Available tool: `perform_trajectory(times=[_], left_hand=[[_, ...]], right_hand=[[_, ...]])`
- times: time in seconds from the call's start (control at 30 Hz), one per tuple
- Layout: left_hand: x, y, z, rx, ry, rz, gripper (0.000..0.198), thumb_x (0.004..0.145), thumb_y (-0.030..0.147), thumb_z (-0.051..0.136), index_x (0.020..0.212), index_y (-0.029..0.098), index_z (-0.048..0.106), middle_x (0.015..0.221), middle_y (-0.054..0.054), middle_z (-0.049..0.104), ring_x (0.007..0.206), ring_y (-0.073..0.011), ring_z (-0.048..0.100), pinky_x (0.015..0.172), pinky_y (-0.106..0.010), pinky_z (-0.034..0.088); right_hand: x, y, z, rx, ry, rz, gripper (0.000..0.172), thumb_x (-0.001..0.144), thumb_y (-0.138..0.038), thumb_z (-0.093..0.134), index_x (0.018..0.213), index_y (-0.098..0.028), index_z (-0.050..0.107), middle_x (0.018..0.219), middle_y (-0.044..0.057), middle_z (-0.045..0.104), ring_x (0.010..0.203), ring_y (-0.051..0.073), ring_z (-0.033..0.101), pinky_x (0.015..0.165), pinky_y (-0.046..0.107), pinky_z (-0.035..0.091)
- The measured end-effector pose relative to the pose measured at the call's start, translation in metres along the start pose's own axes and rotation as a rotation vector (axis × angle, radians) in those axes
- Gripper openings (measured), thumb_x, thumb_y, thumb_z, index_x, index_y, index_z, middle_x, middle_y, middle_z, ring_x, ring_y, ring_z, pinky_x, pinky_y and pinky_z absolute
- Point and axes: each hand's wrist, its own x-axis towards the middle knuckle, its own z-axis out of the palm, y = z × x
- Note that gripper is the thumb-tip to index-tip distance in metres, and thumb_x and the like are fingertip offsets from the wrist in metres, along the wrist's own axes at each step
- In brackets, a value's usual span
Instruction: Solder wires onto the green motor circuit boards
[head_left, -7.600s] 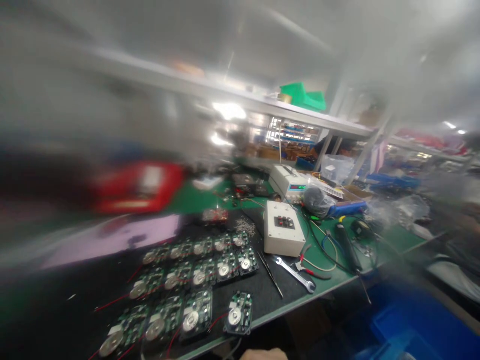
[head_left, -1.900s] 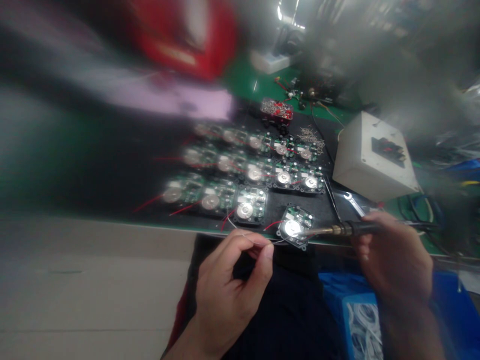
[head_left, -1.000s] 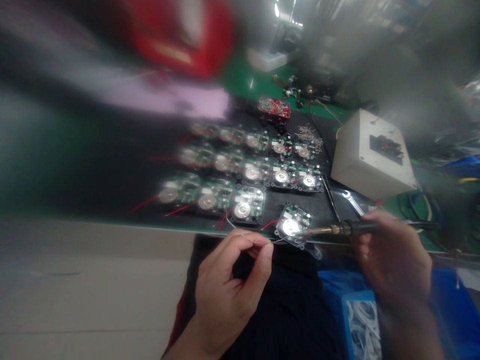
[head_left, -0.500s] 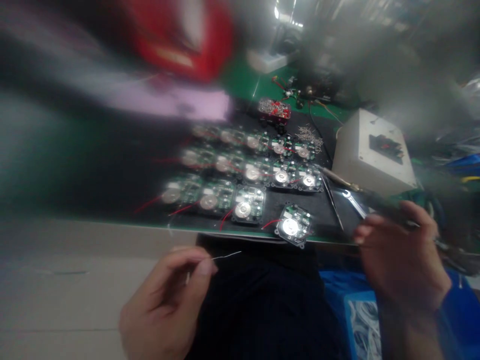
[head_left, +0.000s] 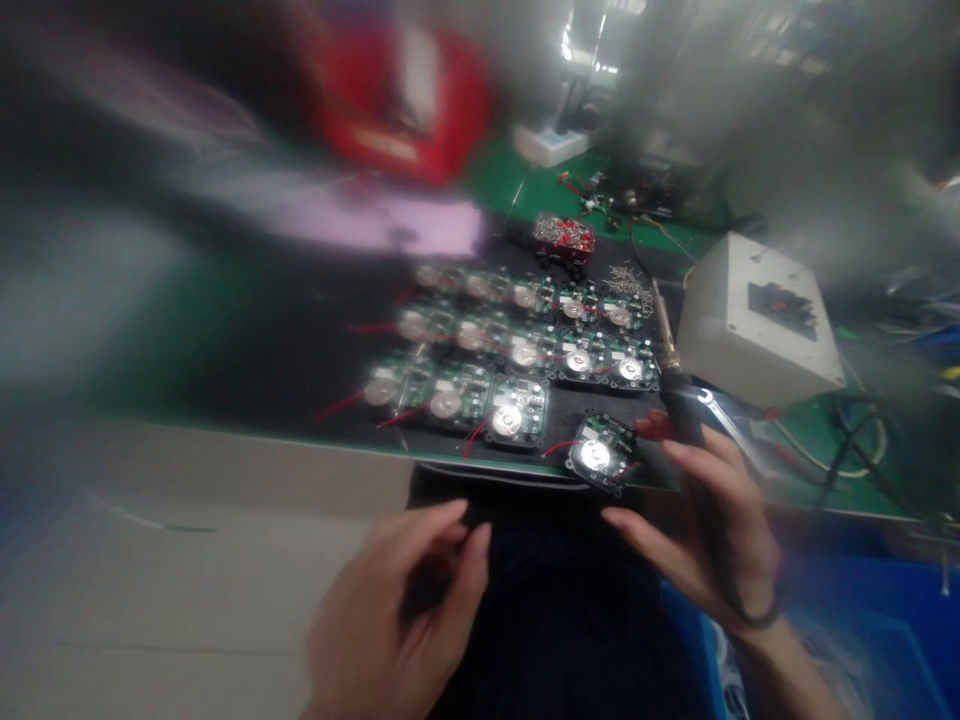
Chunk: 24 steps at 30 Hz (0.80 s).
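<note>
My right hand (head_left: 705, 530) holds a soldering iron (head_left: 679, 385) whose handle runs through the palm, with the metal tip pointing up and away toward the white box (head_left: 757, 320). Its fingertips reach to the small round circuit board (head_left: 600, 455) at the bench's front edge. My left hand (head_left: 397, 620) hovers low over my lap, with thumb and fingers curled into a pinch. What it pinches is too blurred to make out. Rows of similar boards (head_left: 517, 355) with red wires lie on the black mat (head_left: 300, 350).
A spanner (head_left: 731, 420) lies beside the white box. A small tray of parts (head_left: 564, 232) sits behind the boards, and loose pins (head_left: 630, 280) lie next to it. A blurred red object (head_left: 397, 100) stands far left. A blue bin (head_left: 862, 640) is below the bench at right.
The right hand swung the iron off the front board, so its tip now points up. The left hand drew back from the board and the thin wire is no longer visible.
</note>
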Motion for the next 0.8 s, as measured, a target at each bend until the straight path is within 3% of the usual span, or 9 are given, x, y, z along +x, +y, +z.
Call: perform_trajectory(times=[0.13,0.27,0.47,0.6,0.8], left_hand=[[0.034,0.028,0.032,-0.021,-0.049,0.138,0.040,0.096,0.015,0.074,0.135,0.021,0.065,0.108,-0.001,0.074,0.076,-0.0085,0.071,0.075,-0.022,0.056],[0.042,0.032,0.047,0.036,-0.009,0.196,0.030,0.094,0.011,0.077,0.122,0.022,0.074,0.108,0.000,0.076,0.086,-0.0101,0.074,0.080,-0.021,0.055],[0.039,0.035,0.049,0.096,0.063,0.195,0.032,0.089,0.009,0.081,0.119,0.017,0.075,0.104,-0.002,0.077,0.078,-0.0104,0.073,0.079,-0.022,0.055],[0.036,0.035,0.049,0.153,0.077,0.232,0.026,0.092,0.010,0.078,0.116,0.021,0.076,0.095,-0.002,0.075,0.069,-0.0098,0.068,0.068,-0.021,0.053],[0.026,0.028,0.044,0.115,-0.123,0.377,0.040,0.100,0.017,0.067,0.140,0.023,0.068,0.109,-0.005,0.078,0.076,-0.0135,0.074,0.073,-0.024,0.057]], right_hand=[[-0.002,-0.001,0.008,-0.061,-0.002,-0.021,0.085,0.074,-0.010,0.094,0.147,-0.027,0.055,0.146,0.013,0.058,0.125,0.031,0.065,0.105,0.049,0.055],[-0.005,0.001,0.012,-0.094,0.026,-0.033,0.085,0.075,-0.008,0.093,0.148,-0.028,0.054,0.145,0.012,0.058,0.124,0.030,0.066,0.106,0.047,0.054],[-0.006,0.001,0.015,-0.120,0.049,-0.042,0.085,0.076,-0.009,0.092,0.149,-0.028,0.054,0.144,0.012,0.059,0.123,0.029,0.066,0.105,0.047,0.055],[-0.007,0.000,0.017,-0.126,0.063,-0.019,0.082,0.077,-0.010,0.090,0.148,-0.030,0.055,0.144,0.011,0.059,0.124,0.031,0.065,0.104,0.051,0.056],[-0.008,-0.004,0.021,-0.096,0.092,-0.008,0.079,0.078,-0.006,0.088,0.147,-0.029,0.057,0.143,0.012,0.060,0.125,0.032,0.065,0.103,0.050,0.055]])
